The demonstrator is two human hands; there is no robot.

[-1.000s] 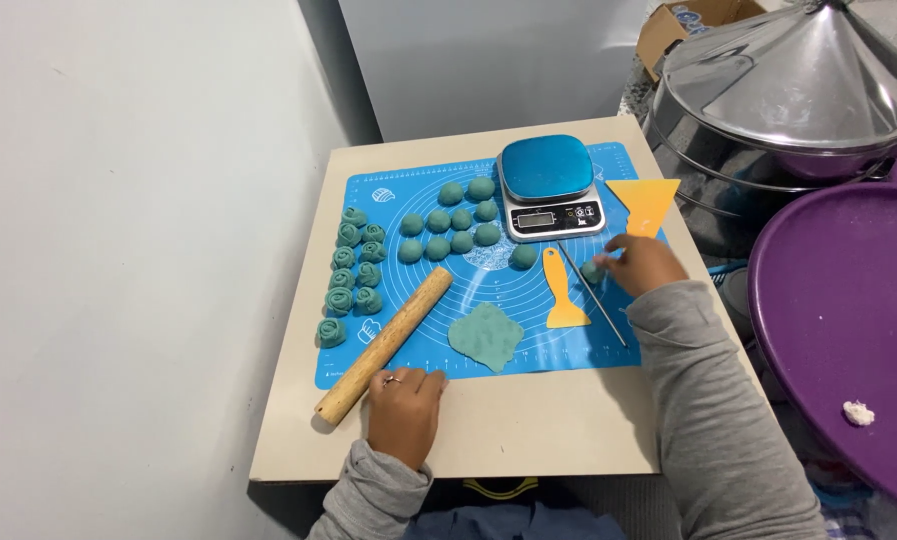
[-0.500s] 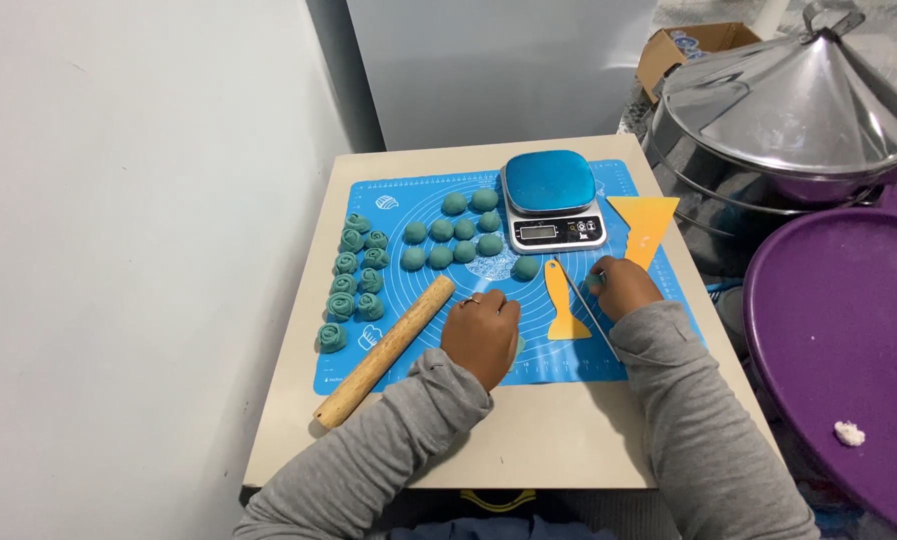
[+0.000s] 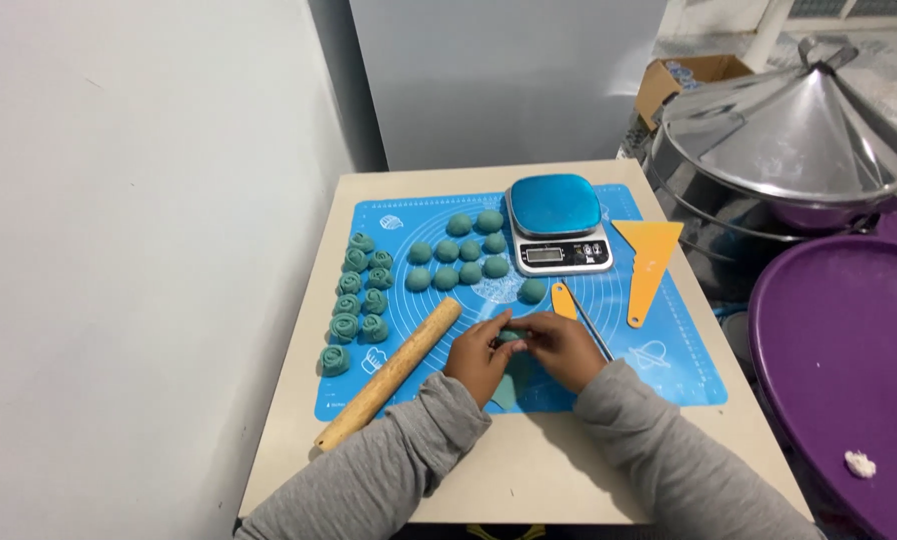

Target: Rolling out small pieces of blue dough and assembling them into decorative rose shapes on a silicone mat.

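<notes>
Teal dough sheet lies lengthwise toward the person, both hands pinching its far end

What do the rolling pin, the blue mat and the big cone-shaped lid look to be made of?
Rolling pin: likely wood, pale tan, matte, unpainted. Blue mat: probably silicone or soft plastic, lying thin and flat with printed white markings. Cone-shaped lid: metal, apparently stainless steel or aluminium, with a silvery, reflective sheen.

We see an evenly lit, fairly bright indoor scene under soft, cool light from above. Shadows are faint; a soft one sits beneath the forearms at six o'clock. Mild glare streaks the metal conical lid at two o'clock. Focus is sharp at the centre, and straight lines bow slightly outward toward the edges.
</notes>
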